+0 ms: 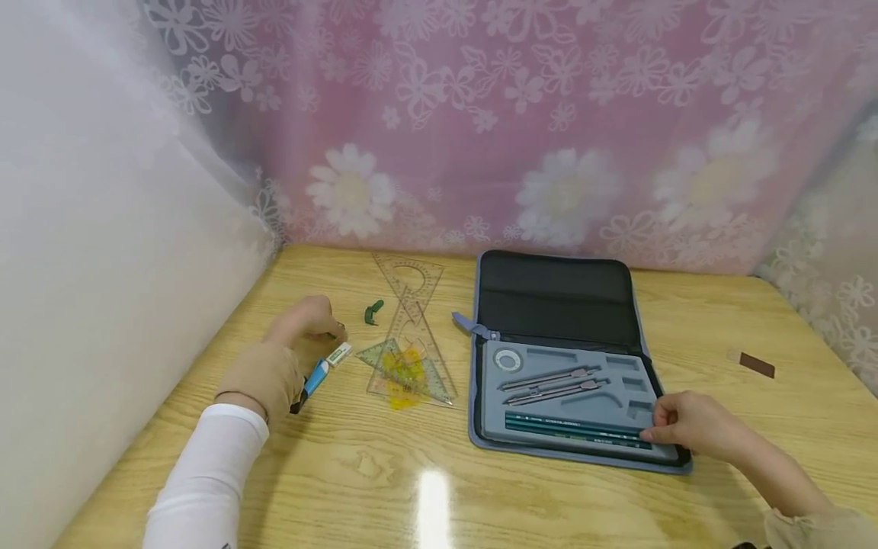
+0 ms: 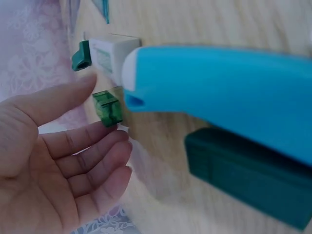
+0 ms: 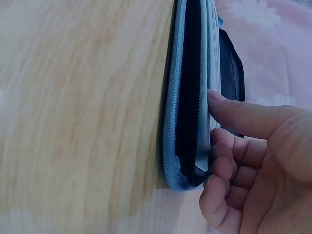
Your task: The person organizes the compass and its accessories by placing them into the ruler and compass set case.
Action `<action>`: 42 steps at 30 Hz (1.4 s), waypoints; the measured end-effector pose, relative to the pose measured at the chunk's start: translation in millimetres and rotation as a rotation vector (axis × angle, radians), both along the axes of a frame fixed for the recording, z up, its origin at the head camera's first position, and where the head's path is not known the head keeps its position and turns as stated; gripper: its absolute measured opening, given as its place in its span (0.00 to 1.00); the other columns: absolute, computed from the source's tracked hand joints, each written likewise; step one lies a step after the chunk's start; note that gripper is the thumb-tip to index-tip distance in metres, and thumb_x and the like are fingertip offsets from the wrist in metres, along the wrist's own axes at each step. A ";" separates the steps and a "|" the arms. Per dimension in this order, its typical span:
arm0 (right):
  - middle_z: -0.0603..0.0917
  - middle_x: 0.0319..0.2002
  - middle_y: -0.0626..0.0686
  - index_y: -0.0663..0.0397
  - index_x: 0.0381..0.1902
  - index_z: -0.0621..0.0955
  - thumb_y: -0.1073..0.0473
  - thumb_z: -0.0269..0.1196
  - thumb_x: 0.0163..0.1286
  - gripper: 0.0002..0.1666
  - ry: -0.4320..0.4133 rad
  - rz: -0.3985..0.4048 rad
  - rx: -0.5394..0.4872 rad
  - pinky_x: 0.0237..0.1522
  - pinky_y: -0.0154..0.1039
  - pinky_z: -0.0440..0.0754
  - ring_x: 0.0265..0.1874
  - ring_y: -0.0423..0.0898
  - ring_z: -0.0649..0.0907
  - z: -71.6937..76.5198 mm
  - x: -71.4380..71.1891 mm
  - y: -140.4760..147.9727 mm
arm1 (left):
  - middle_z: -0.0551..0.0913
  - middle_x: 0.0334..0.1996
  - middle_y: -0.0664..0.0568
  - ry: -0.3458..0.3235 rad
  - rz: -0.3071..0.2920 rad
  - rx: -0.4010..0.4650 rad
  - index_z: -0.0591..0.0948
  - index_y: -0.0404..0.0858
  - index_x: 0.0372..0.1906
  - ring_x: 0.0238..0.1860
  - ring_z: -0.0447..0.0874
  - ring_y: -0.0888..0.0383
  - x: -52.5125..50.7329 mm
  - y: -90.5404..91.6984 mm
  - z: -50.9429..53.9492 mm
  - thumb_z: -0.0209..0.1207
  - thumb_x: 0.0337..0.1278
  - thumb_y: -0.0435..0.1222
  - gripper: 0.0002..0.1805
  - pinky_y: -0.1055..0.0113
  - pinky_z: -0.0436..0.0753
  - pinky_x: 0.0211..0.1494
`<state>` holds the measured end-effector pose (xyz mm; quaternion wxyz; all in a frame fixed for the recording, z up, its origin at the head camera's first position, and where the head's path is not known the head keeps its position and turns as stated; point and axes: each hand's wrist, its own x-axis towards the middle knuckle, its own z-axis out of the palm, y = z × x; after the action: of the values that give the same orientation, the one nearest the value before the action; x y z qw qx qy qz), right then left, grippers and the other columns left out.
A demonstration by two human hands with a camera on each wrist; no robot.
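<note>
In the head view my left hand [image 1: 312,316] is at the left of the table. Its thumb and index finger stand around a translucent green pencil sharpener [image 2: 107,108]; the thumb looks slightly apart from it. Beside it lie a white eraser [image 1: 339,354] with a green label, a blue object [image 1: 315,377] with a white end, and a dark green block [image 2: 246,175]. My right hand [image 1: 696,424] holds the right edge of an open zip case [image 1: 579,459], thumb on top, fingers curled at its side. Green pencils [image 1: 576,429] and two metal compasses [image 1: 552,385] lie in its grey tray.
Clear set squares [image 1: 420,324] overlap a smaller green one [image 1: 432,379] and a yellow piece [image 1: 405,404] mid-table. A dark green fitting [image 1: 373,312] lies behind them. A brown strip [image 1: 757,365] lies at right. Flowered cloth [image 1: 466,152] hangs behind the table.
</note>
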<state>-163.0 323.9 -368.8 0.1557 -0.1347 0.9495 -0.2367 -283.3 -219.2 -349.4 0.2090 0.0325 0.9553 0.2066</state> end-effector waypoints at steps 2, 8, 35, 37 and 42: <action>0.63 0.13 0.43 0.51 0.19 0.71 0.52 0.69 0.54 0.18 0.008 -0.012 0.007 0.17 0.34 0.65 0.11 0.39 0.66 0.0 0.4 0.4 | 0.60 0.07 0.57 0.007 -0.009 0.010 0.64 0.44 0.08 0.10 0.54 0.64 -0.1 0.2 -2.9 0.57 0.50 0.31 0.21 0.72 0.62 0.18; 0.62 0.12 0.43 0.50 0.19 0.70 0.52 0.69 0.55 0.19 0.049 -0.012 0.021 0.17 0.34 0.63 0.11 0.38 0.64 -2.2 1.8 3.1 | 0.60 0.09 0.55 0.079 -0.014 -0.007 0.62 0.43 0.10 0.12 0.53 0.62 -0.3 2.6 -6.3 0.51 0.41 0.24 0.17 0.72 0.59 0.16; 0.63 0.14 0.43 0.50 0.19 0.70 0.51 0.68 0.55 0.19 0.078 -0.016 0.013 0.18 0.33 0.61 0.13 0.38 0.63 -4.4 5.3 4.6 | 0.82 0.39 0.43 0.480 -0.121 0.124 0.81 0.31 0.44 0.40 0.80 0.51 -9.1 125.7 31.2 0.59 0.59 0.36 0.13 0.60 0.79 0.43; 0.63 0.14 0.43 0.50 0.19 0.70 0.51 0.68 0.55 0.19 0.079 -0.017 0.018 0.18 0.33 0.61 0.13 0.38 0.63 -4.8 5.2 4.7 | 0.83 0.38 0.45 0.482 -0.169 0.137 0.81 0.33 0.44 0.37 0.81 0.53 -6.5 144.5 32.9 0.60 0.58 0.36 0.12 0.63 0.79 0.40; 0.62 0.14 0.43 0.51 0.19 0.70 0.51 0.68 0.56 0.19 0.073 -0.021 0.020 0.18 0.34 0.61 0.13 0.39 0.63 -5.5 5.7 4.2 | 0.83 0.38 0.49 0.476 -0.294 0.127 0.81 0.36 0.47 0.37 0.80 0.57 1.6 186.1 35.4 0.60 0.58 0.38 0.14 0.66 0.77 0.39</action>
<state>-157.4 328.1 -374.3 0.1196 -0.1316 0.9582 -0.2240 -281.7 -33.1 -314.0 0.0041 0.2312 0.9477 0.2199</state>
